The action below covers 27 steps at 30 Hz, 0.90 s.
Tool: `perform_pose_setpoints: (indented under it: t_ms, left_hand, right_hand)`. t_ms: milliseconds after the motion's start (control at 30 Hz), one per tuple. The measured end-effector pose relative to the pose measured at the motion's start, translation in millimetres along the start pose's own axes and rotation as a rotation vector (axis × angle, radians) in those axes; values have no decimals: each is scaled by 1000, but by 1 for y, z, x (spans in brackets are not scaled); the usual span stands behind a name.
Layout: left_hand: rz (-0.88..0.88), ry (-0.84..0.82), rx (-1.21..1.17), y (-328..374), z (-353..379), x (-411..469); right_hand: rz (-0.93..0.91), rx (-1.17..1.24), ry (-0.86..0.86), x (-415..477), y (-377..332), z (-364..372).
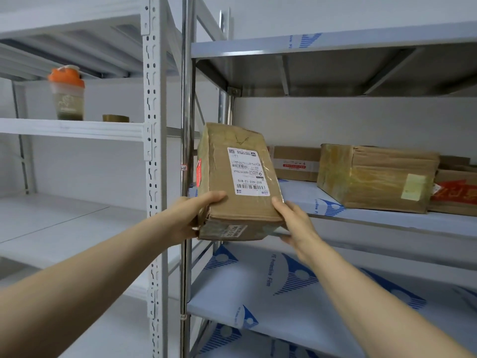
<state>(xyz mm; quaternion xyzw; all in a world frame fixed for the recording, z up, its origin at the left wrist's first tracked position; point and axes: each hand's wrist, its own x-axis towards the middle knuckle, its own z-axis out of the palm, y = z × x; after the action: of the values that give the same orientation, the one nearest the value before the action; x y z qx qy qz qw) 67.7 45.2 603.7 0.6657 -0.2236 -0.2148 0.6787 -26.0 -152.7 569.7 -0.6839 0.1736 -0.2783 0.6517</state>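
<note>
Parcel: a taped brown parcel (240, 182) with a white label (249, 171) on top, held up at the left end of the metal shelf (374, 218). Its far end is tipped higher than the near end, and I cannot tell whether that far end touches the shelf board.
Left hand: the left hand (196, 215) is wrapped round the near left corner, thumb lying over the top, fingers underneath and out of sight.
Right hand: the right hand (294, 223) clasps the near right corner, thumb on the top edge, fingers tucked below.
Grip risk: both hands sit at the near end only, so the long far end hangs unsupported. If either hand loosens, the glossy tape could slide and the parcel could dip or twist.
Post risk: a steel post (187, 151) stands just beside the parcel at 9 o'clock, and a push that drifts left would likely clip that corner.
Neighbour risk: a big box (374, 177) sits at 3 o'clock and a small box (296, 164) behind it at 2 o'clock. Swinging right on the way in could nudge them.
Edge risk: set down too shallow, the parcel would overhang the shelf lip and might tip back out.
Off to 10 o'clock: a bottle (67, 94) with an orange lid on the other rack, well apart, no threat.
</note>
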Motion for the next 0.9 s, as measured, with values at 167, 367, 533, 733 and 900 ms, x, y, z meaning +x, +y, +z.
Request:
perform_pose_setpoints:
  t_ms: [167, 367, 533, 733, 900]
  left_hand:
    - [60, -95, 19, -20, -15, -11]
    - [2, -200, 19, -68, -60, -34]
    - [-91, -249, 172, -92, -96, -77]
    - [-111, 7, 68, -122, -160, -112]
    - [7, 251, 3, -134, -218, -151]
  right_hand:
    - [65, 203, -258, -7, 22, -5]
    - [50, 274, -484, -34, 73, 11]
    - [73, 267, -539, -67, 109, 45]
    - [60, 186, -664, -94, 129, 102]
    - [119, 165, -776, -108, 144, 172]
